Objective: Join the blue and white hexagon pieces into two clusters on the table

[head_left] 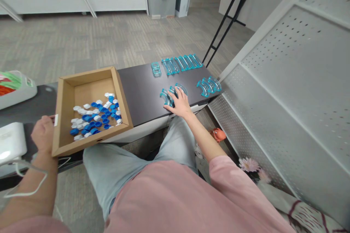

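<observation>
My right hand (pixel 180 105) lies over a small row of clear, turquoise-edged curved track-like pieces (pixel 164 97). Its fingers are spread and touch the pieces, partly hiding them. To the right is a similar group of curved pieces (pixel 209 86). Straight clear pieces (pixel 188 62) line the far edge, beside some slightly wavy ones (pixel 170 66) and two short ones (pixel 156 69). At the left, my left hand (pixel 43 133) is closed, its fingertips at the outer left wall of an open cardboard box (pixel 123 98). Inside lie many blue (pixel 94 130) and white (pixel 78 137) small faceted pieces.
Everything stands on a low dark tabletop (pixel 142 94). A white bin (pixel 23 91) with green and orange items and a white device (pixel 12 142) with a cable sit at the left. A perforated white panel (pixel 300 91) rises at the right, near a black stand (pixel 226 18).
</observation>
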Demonstrator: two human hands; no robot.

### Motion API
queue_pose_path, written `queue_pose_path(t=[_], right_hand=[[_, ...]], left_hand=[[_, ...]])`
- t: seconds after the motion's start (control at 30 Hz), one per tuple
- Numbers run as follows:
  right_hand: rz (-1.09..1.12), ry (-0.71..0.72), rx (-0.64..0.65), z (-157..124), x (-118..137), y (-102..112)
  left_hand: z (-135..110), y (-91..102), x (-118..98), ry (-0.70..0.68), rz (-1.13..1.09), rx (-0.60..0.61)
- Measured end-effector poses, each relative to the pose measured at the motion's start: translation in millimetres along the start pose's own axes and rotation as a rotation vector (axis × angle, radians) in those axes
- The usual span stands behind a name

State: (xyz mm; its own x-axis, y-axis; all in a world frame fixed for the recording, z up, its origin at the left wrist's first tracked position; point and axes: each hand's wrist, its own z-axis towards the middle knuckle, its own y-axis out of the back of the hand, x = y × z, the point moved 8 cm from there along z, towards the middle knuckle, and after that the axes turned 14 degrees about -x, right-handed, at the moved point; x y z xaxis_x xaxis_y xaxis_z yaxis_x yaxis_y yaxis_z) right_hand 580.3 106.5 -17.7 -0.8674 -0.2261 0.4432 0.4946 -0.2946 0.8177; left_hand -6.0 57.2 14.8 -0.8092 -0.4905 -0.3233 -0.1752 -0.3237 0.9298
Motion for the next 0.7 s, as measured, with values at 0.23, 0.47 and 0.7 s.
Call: queue_pose_path(t=[0.23,0.47,0.7], right_hand=[[0.026,0.128,0.072,-5.4,50.9,-25.1],[0.142,0.233,0.088,-11.5,75.8,-41.5],[0.122,0.241,0.090,-10.4,84.0,-48.0]], left_hand=[[-0.8,8.5,14.8,0.175,-0.099,-0.216],[0.6,-2.2,24.2,0.189,-0.197,-0.188],[-0.8,-7.8,25.0,0.171,-0.254,-0.181]])
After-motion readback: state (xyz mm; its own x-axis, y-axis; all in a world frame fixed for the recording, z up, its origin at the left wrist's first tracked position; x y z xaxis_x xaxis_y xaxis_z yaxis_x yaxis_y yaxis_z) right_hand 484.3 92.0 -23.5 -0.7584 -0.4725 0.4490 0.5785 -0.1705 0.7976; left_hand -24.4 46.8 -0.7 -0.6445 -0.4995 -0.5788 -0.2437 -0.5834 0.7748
